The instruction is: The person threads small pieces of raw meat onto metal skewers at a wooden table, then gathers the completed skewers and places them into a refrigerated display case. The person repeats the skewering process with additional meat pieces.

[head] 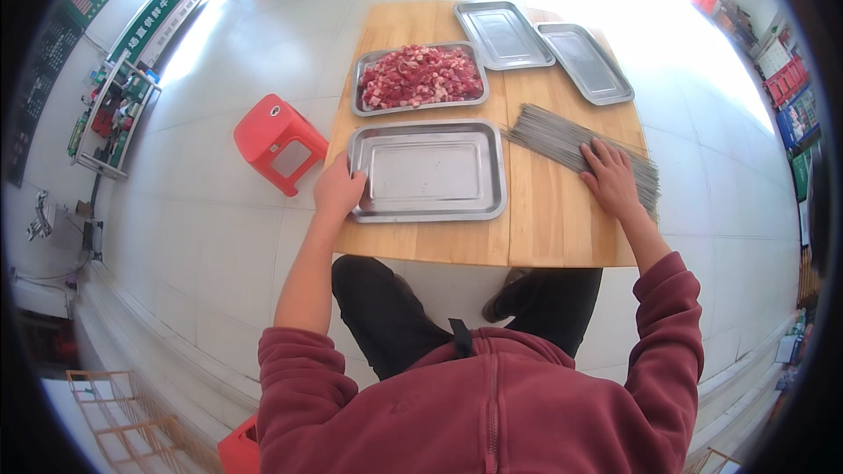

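My left hand (pixel 339 189) grips the left rim of an empty metal tray (pixel 427 171) near the front of the wooden table (pixel 461 240), its thumb over the edge. Just behind that tray stands another metal tray (pixel 356 89), heaped with diced raw meat (pixel 421 76). On the right, my right hand (pixel 611 174) lies palm down with spread fingers on a bundle of thin metal skewers (pixel 553 135). The skewers lie slantwise on the table. Whether the fingers hold any of them, I cannot tell.
Two more empty metal trays (pixel 504 36) (pixel 586 64) lie at the table's far right, their rims close together. A red plastic stool (pixel 270 131) stands on the floor to the left. Shelving (pixel 115 118) lines the left wall, and a wooden rack (pixel 135 428) is at lower left.
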